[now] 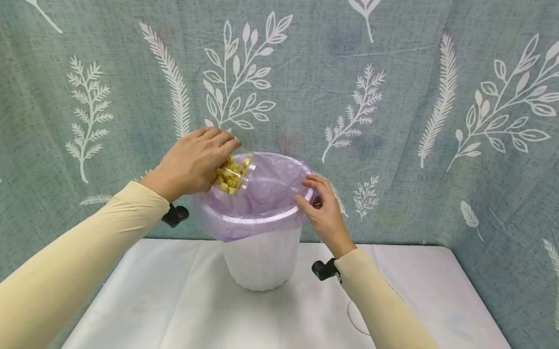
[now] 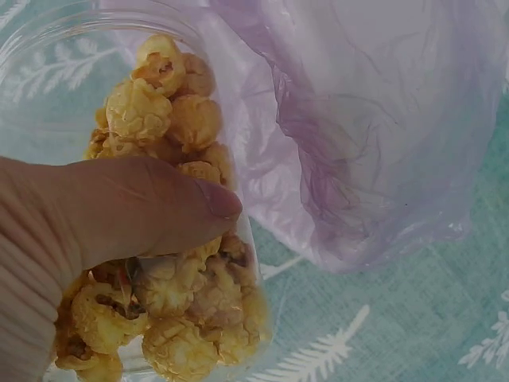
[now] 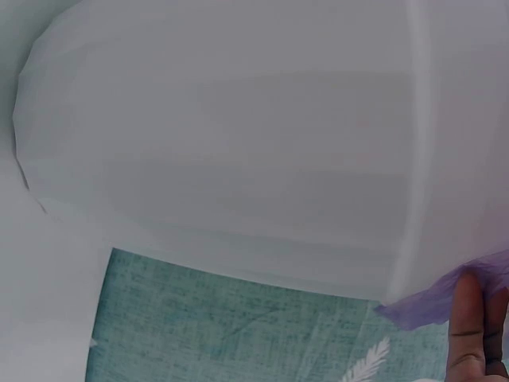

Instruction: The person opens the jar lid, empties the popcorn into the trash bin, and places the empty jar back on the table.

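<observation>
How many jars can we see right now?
1: the clear jar of popcorn in the left hand, tipped sideways at the opening of the lined white bin. Anything deep inside the bin may be hidden.

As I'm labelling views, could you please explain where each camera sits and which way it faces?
Head: worn there, facing forward and down at the white bin; left fingers, right fingers and both sleeves show.
Left wrist: worn there, facing the clear jar of popcorn; left thumb shows.
Right wrist: worn there, facing the bin's side; right fingers show.
Head and left wrist share the jar and purple liner.
</observation>
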{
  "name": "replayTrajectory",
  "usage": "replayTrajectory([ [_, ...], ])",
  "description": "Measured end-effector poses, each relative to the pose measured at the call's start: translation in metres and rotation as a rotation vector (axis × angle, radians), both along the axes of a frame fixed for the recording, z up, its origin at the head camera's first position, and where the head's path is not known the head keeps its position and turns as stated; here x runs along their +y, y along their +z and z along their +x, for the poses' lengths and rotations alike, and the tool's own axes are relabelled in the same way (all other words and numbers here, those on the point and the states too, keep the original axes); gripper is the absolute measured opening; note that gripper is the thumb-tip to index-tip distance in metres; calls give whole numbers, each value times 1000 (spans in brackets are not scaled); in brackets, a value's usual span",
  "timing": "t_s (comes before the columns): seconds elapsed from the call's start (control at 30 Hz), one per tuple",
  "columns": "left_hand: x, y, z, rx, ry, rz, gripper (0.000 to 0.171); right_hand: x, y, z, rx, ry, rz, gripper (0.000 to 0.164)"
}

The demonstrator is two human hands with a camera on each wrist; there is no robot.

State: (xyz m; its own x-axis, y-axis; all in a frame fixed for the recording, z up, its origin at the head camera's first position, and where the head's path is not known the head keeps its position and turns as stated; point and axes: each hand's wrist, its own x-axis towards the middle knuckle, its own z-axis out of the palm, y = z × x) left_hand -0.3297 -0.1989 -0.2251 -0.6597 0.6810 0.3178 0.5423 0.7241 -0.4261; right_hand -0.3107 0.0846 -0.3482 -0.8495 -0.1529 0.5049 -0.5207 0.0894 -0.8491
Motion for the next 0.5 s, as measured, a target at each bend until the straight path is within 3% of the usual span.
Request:
replayTrajectory([
  [0.5, 0, -1, 0, 24, -7, -12, 72, -1, -1, -1, 8, 4, -15, 37],
])
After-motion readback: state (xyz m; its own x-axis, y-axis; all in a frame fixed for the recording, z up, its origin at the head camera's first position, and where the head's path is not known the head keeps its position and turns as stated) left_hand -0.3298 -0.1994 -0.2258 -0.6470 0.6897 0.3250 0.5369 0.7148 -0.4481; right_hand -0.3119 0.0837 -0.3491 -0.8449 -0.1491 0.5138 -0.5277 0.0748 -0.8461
